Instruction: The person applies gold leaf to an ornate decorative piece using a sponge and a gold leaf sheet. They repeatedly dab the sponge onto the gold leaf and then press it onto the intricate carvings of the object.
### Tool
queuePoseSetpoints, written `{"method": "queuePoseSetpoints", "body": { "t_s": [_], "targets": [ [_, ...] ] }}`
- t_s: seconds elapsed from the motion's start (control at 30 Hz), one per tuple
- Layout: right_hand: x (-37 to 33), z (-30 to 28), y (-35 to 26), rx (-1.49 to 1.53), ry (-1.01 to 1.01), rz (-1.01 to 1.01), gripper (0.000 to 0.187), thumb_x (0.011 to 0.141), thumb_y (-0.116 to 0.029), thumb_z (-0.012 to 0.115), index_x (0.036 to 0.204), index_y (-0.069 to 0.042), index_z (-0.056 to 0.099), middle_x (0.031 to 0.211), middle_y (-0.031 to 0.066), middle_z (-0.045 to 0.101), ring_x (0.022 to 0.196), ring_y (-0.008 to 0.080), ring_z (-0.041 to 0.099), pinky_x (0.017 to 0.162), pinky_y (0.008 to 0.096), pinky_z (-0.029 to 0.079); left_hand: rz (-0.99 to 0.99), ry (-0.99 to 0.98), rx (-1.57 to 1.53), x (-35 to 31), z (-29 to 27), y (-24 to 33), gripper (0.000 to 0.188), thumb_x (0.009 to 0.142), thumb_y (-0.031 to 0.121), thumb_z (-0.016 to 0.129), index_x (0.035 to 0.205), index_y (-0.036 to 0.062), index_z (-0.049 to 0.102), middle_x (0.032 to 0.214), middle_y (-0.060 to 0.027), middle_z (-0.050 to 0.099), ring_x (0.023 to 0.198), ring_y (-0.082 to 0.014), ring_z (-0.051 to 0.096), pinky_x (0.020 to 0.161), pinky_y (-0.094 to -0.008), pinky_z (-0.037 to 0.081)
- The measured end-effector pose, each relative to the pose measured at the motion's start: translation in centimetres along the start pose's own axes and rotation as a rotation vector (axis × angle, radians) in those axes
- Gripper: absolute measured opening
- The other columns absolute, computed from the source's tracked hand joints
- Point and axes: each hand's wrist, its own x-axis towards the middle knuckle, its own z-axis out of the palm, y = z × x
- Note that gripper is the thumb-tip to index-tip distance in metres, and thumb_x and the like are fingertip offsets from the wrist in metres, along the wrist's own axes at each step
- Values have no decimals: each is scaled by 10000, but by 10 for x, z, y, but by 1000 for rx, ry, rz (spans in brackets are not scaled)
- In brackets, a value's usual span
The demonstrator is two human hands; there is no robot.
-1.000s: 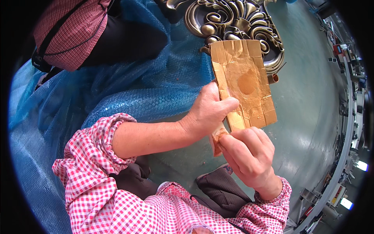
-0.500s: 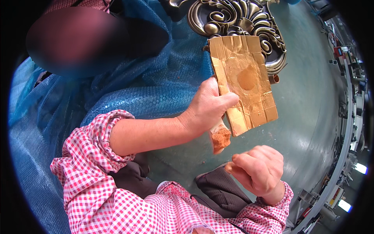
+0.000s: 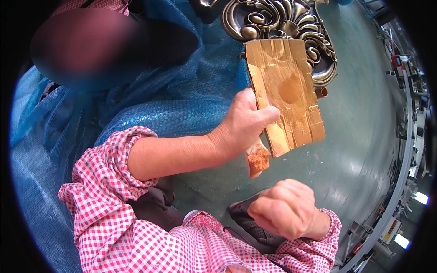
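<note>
My left hand (image 3: pixel 243 119) grips a piece of gold-coated cardboard (image 3: pixel 280 57) by its left edge, thumb on top. On the board's face lies a round brown-gold patch (image 3: pixel 290 90), apparently of wet paint. Below the same hand hangs a whitish wad (image 3: pixel 258 160) with an orange-brown stained end; it looks like cloth or sponge, and its upper part is hidden by the hand. Closer to my body, my right hand (image 3: pixel 287 208) is closed, fingers curled in. Whatever it might hold is hidden from view.
Beyond the cardboard stands an ornate bronze-coloured scrollwork piece (image 3: pixel 257 20), partly covered by the board. Blue bubble wrap (image 3: pixel 164 113) spreads on the left. A blurred person (image 3: pixel 86 45) is at the upper left. The green floor (image 3: pixel 359 113) runs along the right.
My right hand has moved left and slightly down, toward my body, and its fingers stay curled. My left hand with the cardboard and the wad has hardly moved.
</note>
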Motion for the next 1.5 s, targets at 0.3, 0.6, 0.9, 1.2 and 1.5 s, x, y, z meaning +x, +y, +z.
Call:
{"method": "queuePoseSetpoints", "body": {
  "t_s": [0.3, 0.6, 0.9, 1.2, 1.5],
  "targets": [
    [-35, 40, 30, 335, -467, 597, 171, 805, -146, 673, 941, -66, 605, 978, 90, 642, 814, 232, 641, 657, 333, 512, 3, 9, -60, 0, -8, 12, 310, 847, 43, 557, 1136, -34, 475, 1003, -96, 601, 881, -149, 627, 776, -299, 534],
    [-30, 60, 49, 1603, 45, 859, 575, 941, -469, 475, 1262, 3, 405, 1099, 180, 601, 778, 172, 629, 605, 254, 494, -87, 25, 44, -11, -6, 8, 324, 839, 48, 547, 1139, -40, 464, 1000, -94, 589, 880, -145, 612, 786, -298, 529],
    [-17, 70, 35, 1864, 121, 995, 620, 872, -425, 613, 1302, -57, 362, 1022, 113, 592, 691, 84, 511, 562, 198, 380, -79, -45, 109, -13, -11, 5, 318, 834, 76, 540, 1134, -25, 506, 1025, -63, 613, 907, -111, 588, 819, -278, 496],
    [-67, -10, 59, 1051, -412, 525, 389, 775, -199, 726, 1065, 6, 567, 1035, 105, 605, 932, 187, 596, 802, 328, 485, -129, -73, 246, -27, -40, 30, 344, 807, 58, 549, 1134, -37, 508, 1044, -58, 609, 933, -97, 577, 831, -260, 483],
    [4, -32, 75, -81, 480, 376, 359, 616, -68, 796, 930, -28, 626, 917, 98, 621, 823, 239, 595, 707, 323, 461, -228, -229, 218, -33, -29, 23, 415, 815, 68, 519, 1211, -41, 464, 1126, -78, 586, 1027, -133, 554, 916, -304, 457]
  ]
}}
